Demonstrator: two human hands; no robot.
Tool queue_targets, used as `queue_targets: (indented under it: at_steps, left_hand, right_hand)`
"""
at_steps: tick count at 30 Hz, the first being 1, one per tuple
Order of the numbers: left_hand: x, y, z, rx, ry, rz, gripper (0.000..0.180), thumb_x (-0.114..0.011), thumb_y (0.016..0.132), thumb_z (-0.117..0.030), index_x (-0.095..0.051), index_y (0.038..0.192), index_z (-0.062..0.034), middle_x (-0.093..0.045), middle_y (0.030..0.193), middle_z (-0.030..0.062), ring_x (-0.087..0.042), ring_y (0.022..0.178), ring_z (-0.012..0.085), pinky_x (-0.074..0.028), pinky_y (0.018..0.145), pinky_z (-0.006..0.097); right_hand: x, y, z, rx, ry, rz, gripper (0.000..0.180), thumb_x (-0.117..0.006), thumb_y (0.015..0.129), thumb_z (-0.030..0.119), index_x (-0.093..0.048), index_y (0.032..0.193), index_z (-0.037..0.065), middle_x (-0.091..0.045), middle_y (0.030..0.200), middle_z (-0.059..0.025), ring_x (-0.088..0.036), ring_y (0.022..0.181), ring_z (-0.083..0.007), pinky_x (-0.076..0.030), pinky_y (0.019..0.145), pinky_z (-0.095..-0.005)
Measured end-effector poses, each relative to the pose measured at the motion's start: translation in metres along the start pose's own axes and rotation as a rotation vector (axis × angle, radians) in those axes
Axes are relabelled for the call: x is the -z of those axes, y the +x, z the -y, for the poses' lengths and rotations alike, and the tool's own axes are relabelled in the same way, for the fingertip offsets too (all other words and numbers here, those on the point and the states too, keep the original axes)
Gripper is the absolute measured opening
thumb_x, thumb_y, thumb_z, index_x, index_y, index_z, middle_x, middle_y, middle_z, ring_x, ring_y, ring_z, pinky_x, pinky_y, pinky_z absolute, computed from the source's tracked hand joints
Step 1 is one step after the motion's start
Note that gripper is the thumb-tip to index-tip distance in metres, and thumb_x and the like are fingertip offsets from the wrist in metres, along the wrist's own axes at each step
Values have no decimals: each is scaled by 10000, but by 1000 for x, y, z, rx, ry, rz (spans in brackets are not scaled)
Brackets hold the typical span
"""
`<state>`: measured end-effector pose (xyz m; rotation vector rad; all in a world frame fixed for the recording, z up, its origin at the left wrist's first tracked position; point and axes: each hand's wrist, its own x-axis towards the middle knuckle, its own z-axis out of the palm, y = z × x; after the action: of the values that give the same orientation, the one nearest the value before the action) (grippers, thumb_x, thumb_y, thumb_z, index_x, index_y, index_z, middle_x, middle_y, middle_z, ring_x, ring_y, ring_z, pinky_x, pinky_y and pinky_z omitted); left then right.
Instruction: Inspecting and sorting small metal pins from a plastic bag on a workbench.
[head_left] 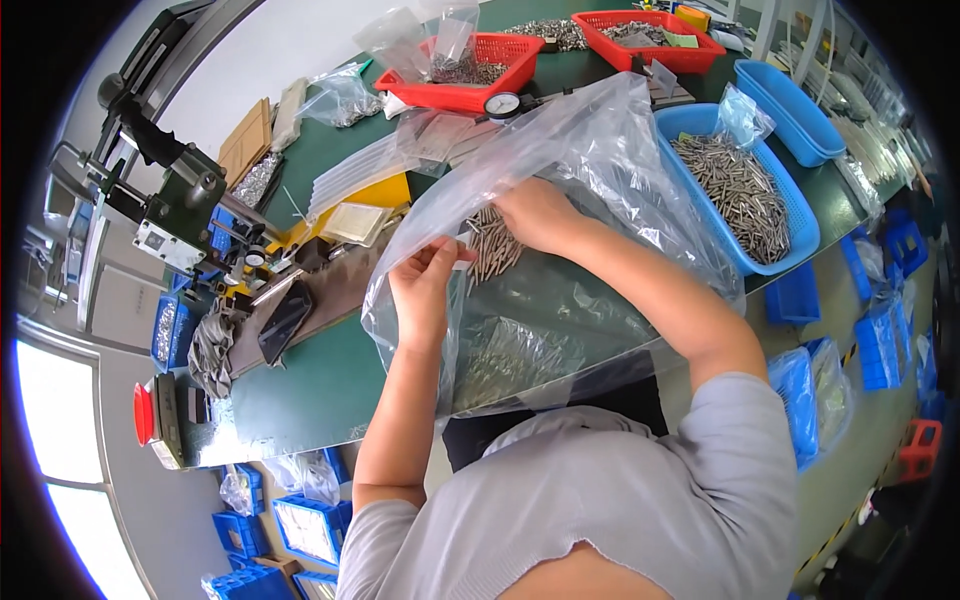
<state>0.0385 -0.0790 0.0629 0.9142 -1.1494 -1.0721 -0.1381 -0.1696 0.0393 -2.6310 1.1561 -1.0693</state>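
Where green bench (300, 380) holds baskets, left hand (420, 290) pinches clear bag (560, 300) (right hand (540, 215) clutches metal pins (492, 245)).

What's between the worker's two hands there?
In the head view, a bundle of thin metal pins lies between the left hand and right hand, inside the clear plastic bag.

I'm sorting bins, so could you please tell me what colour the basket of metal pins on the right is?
Blue; the basket shows best in the head view.

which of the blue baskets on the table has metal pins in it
The blue basket nearest the right hand, just right of the clear plastic bag, is full of metal pins. The blue basket behind it looks empty.
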Motion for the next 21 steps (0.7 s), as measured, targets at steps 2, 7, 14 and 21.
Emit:
queue_targets:
  at_steps: [2, 7, 14, 21]
  left_hand:
    - [-1, -1, 1, -17, -17, -32, 57, -567, 854, -28, -590, 856, 24, -626, 788, 83, -632, 727, 192, -483, 741, 299]
    - [-7, -3, 5, -106, -46, -103, 16, -565, 857, -6, -569, 859, 9, -611, 784, 67, -625, 716, 159, -469, 716, 250]
    - [2, -3, 14, -65, -22, -146, 41, -572, 854, -17, -566, 870, 19, -617, 812, 76, -619, 728, 157, -459, 734, 257]
    - [7, 0, 17, -44, -11, -131, 61, -583, 845, -27, -590, 870, 28, -619, 801, 80, -617, 734, 167, -457, 734, 265]
  right_hand:
    - [-2, 2, 5, 105, -50, -22, 183, -550, 741, 51, -596, 918, 40, -615, 907, -129, -598, 893, -291, -495, 736, -403]
    - [-22, 20, 7, 127, -202, -79, 195, -495, 777, 114, -622, 908, 45, -640, 873, -126, -627, 866, -291, -505, 731, -387]
    - [-33, 21, 1, 54, -258, 138, 203, -514, 804, 191, -670, 813, 61, -649, 886, -128, -624, 874, -304, -488, 764, -413]
    - [-16, -5, 8, 138, 33, 58, 206, -609, 781, 169, -630, 943, 45, -617, 987, -116, -562, 973, -303, -443, 844, -414]
